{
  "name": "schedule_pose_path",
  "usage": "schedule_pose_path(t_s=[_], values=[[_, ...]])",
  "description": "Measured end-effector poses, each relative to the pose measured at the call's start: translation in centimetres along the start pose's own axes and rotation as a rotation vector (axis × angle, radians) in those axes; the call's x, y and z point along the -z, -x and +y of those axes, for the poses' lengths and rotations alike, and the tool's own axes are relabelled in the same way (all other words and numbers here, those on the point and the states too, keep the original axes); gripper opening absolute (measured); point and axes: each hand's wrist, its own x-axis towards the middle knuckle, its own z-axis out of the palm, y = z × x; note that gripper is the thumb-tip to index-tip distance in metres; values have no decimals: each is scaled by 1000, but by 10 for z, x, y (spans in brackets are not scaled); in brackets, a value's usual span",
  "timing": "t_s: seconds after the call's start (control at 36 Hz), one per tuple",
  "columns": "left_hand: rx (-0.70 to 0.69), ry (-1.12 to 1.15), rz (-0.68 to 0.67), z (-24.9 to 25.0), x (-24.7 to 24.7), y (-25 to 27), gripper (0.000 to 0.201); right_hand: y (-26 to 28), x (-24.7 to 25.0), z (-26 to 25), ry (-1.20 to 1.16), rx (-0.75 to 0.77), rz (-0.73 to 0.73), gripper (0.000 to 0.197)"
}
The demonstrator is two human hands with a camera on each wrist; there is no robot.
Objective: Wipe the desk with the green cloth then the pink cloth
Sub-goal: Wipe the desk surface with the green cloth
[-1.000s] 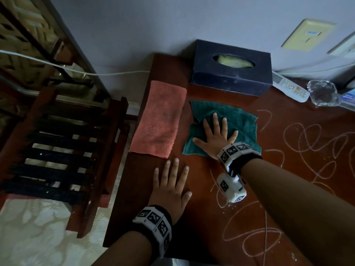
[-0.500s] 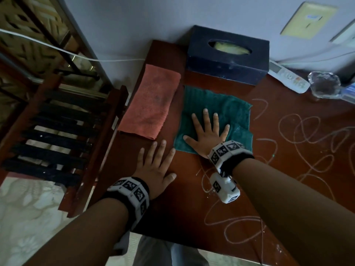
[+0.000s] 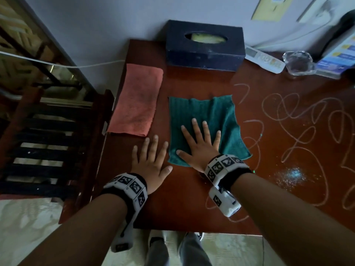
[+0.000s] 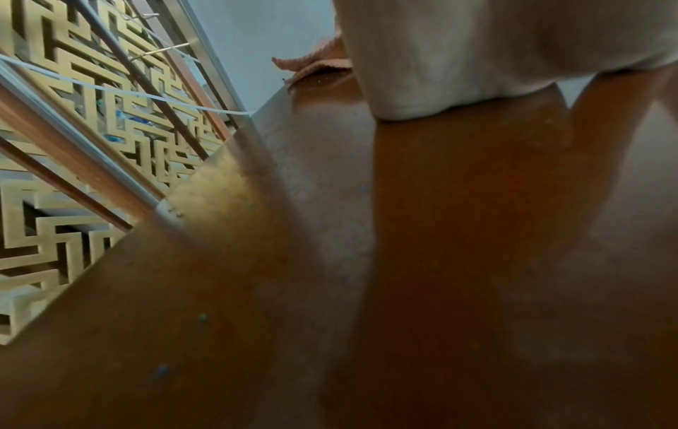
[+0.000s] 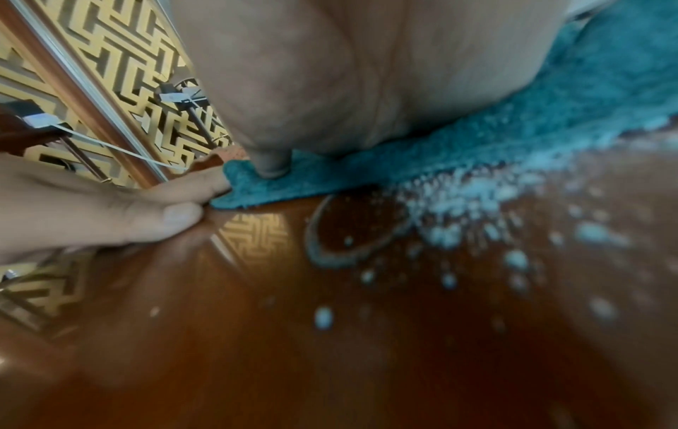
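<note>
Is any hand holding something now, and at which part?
Nothing is gripped. The right hand presses flat on the green cloth, on its near half; the left hand rests flat on the desk.

Left hand (image 4: 495, 58) flat on desk (image 4: 422, 261); pink cloth (image 4: 312, 64) edge beyond; lattice screen (image 4: 73, 145) left

Right hand (image 3: 199, 148) over near half of green cloth (image 3: 209, 112).

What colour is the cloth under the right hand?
Dark green, teal-tinged cloth under the right hand; clearest in the head view.
</note>
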Motion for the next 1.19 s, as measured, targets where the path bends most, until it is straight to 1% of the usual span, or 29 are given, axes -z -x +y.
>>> schedule_pose_path(t_s=[0.11,0.22,0.28,0.39,0.47,0.56,0.78,0.92,1.06,1.19], values=[[17,-28,4,2,2,2,70,14,-8,-2,8,6,22,75],[35,-32,-6,4,6,2,67,22,-10,-2,7,5,12,75],[35,-29,-10,4,7,2,67,23,-6,-3,-33,-9,1,76],[30,-11,-9,4,6,3,67,23,0,-10,-174,-84,54,70],[28,-5,-15,3,5,2,66,19,-6,-14,-103,-114,23,68],[21,-11,-16,2,5,2,66,11,-9,-16,-88,-136,32,67],[13,-11,-21,3,6,3,66,-26,13,-12,-77,-168,-1,69],[16,-14,-18,4,6,5,65,-34,18,-11,-79,-179,-16,69],[14,-19,-20,3,7,5,66,-24,10,-12,-78,-157,44,67],[24,8,-21,5,8,4,67,5,-5,-10,-49,-114,80,66]])
